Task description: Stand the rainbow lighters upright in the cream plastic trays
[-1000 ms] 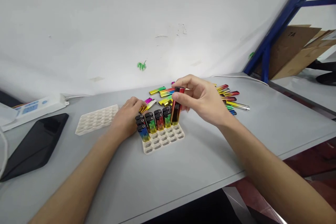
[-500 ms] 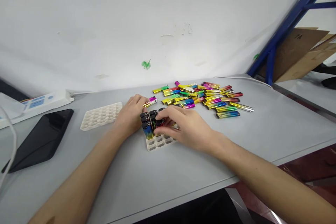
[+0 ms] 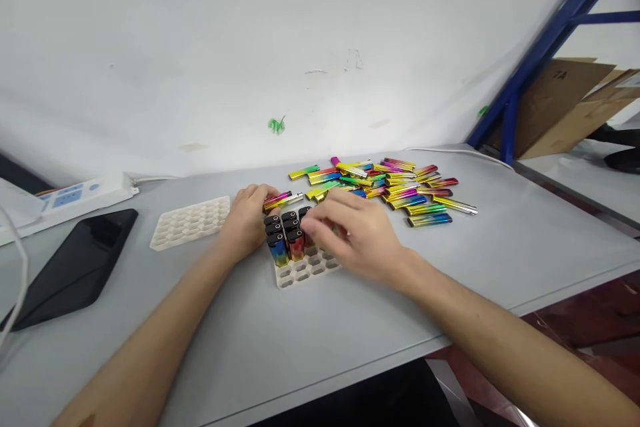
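Observation:
A pale honeycomb tray [image 3: 302, 272] holds several upright lighters with black tops, among them a blue-and-gold lighter [image 3: 279, 251] and a red lighter [image 3: 297, 246] at the near left. My left hand [image 3: 249, 215] is closed at the tray's far left corner. Out of its fingers stick a magenta-and-gold lighter [image 3: 278, 200] and a silver-ended one; its grip is partly hidden. Over the tray's right side, my right hand [image 3: 357, 230] has bent fingers, thumb and forefinger slightly apart, with nothing seen held between them. It hides part of the tray and some lighters.
A heap of colourful metallic lighters [image 3: 400, 187] lies behind and right of the tray. Left of my hands is a second honeycomb tray [image 3: 190, 222], then a black phone [image 3: 75, 267] and a white power strip [image 3: 90, 192]. A white wall [image 3: 225, 67] borders the table.
My right hand has let go of the red lighter, which now stands in the tray, and has risen slightly right. The lighters at my left hand have shifted, with the magenta one now plainer.

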Available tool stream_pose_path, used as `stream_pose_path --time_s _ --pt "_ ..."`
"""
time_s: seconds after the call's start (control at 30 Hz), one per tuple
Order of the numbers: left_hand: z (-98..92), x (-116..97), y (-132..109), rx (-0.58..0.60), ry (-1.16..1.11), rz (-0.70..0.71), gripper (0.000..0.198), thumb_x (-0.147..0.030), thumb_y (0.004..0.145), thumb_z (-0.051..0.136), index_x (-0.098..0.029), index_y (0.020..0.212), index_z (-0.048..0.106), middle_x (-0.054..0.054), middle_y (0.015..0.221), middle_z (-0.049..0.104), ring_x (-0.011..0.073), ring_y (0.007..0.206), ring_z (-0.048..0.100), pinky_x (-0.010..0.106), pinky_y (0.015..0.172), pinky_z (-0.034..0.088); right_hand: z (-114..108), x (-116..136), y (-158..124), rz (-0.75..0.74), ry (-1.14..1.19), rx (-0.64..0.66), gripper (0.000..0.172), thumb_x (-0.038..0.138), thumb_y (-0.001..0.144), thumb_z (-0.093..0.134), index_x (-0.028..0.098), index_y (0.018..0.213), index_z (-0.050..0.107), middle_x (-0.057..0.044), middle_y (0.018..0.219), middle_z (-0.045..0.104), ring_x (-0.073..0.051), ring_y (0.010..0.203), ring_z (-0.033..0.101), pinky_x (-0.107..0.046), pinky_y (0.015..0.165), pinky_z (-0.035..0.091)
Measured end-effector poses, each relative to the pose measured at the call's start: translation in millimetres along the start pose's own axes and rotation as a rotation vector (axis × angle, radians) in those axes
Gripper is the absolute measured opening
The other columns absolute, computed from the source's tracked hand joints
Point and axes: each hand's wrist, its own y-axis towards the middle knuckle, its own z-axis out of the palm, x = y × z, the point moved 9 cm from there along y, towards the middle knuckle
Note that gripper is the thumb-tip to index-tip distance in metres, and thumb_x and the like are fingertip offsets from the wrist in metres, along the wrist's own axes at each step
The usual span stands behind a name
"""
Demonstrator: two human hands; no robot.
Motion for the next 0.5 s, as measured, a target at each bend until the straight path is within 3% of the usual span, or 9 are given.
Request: stream_pose_path --time_s 0.1,0.2,0.33,0.5 --pt "-1.7 0.8 1.6 0.0 -0.069 0.002 0.027 -0.028 0.079 0.056 -0.021 0.104 0.062 0.009 0.115 0.063 0.027 0.103 0.064 0.04 0.092 0.051 -15.6 -23.8 5.6 0.152 0.006 -0.11 0.032 0.028 0.102 0.055 0.019 0.072 0.063 0.002 0.065 0.054 -0.011 0.061 0.047 -0.027 0.06 0.036" --pt "-4.7 2.0 2.5 -0.014 -0.102 -0.016 0.023 -0.031 0.076 0.062 -0.023 0.098 0.065 0.009 0.108 0.066 0.0276 0.095 0.066 0.04 0.088 0.051 -19.1 -63.3 5.5 0.392 0.064 -0.117 0.032 0.034 0.101 0.054 0.02 0.073 0.061 0.002 0.066 0.056 -0.012 0.063 0.049 -0.028 0.062 0.036" --pt "-2.1 9.6 -0.1 0.006 -0.395 -0.135 0.027 -0.043 0.077 0.071 -0.024 0.096 0.069 0.007 0.1 0.075 0.0273 0.088 0.068 0.036 0.076 0.051 -2.2 -111.4 -4.5 0.653 0.186 0.003 0.029 0.041 0.098 0.055 0.02 0.08 0.064 0.002 0.07 0.057 -0.014 0.066 0.049 -0.029 0.063 0.037" --pt "1.9 11.0 -4.0 0.006 -0.823 -0.217 0.041 -0.051 0.071 0.084 -0.022 0.099 0.072 0.006 0.1 0.077 0.0241 0.089 0.07 0.031 0.07 0.051 26.9 -128.5 -14.0 0.74 0.289 0.207 0.023 0.039 0.093 0.063 0.017 0.095 0.072 0.002 0.072 0.061 -0.012 0.063 0.051 -0.028 0.064 0.039"
